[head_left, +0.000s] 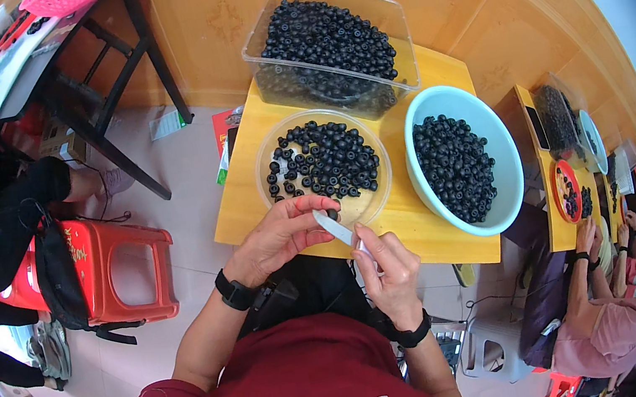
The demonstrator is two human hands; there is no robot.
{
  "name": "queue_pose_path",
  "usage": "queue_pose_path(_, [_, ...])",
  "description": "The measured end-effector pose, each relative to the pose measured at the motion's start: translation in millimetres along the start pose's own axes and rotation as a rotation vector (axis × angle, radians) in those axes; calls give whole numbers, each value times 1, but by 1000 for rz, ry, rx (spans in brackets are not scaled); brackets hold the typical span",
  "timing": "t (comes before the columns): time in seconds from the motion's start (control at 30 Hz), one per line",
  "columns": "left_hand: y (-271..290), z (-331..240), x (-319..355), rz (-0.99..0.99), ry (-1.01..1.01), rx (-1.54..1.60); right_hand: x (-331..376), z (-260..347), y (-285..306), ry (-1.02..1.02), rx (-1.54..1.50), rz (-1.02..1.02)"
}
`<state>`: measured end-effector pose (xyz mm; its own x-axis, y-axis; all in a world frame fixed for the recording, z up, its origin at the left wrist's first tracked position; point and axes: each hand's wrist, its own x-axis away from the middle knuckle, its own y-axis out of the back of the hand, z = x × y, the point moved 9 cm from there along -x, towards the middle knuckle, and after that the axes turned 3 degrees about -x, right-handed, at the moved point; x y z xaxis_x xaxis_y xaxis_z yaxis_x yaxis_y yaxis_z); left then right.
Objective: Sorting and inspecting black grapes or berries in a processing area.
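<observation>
My left hand [280, 236] pinches a small round black piece [333, 214] between thumb and fingers, at the near rim of a shallow clear round tray [262, 176]. In my right hand [391, 272] is a small knife [331, 225], its pale blade touching or almost touching that piece. Loose black pieces [332, 155], some with a visible hole, spread over the tray. A light blue basin [510, 164] to the right holds a heap of similar pieces. Behind the tray stands a clear plastic bin [334, 59] filled with more of them.
Everything rests on a small yellow table [411, 220] against a wood-panelled wall. A red stool [122, 271] and a seated person are at left, near a dark table [47, 63]. At right, other people work at similar yellow tables [560, 228]. A grey stool [490, 347] stands lower right.
</observation>
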<state>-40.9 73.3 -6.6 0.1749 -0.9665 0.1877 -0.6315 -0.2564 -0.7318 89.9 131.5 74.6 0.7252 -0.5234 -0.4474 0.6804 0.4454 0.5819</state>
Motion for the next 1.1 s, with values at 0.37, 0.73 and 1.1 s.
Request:
queue_pose_path(0.37, [1, 0, 6, 40, -80, 91, -7, 16, -8, 135, 95, 37])
queue_pose_path(0.73, [5, -2, 8, 5, -90, 55, -8, 13, -9, 152, 86, 40])
queue_pose_path(1.1, [14, -5, 12, -21, -124, 47, -10, 6, -17, 150, 84, 75])
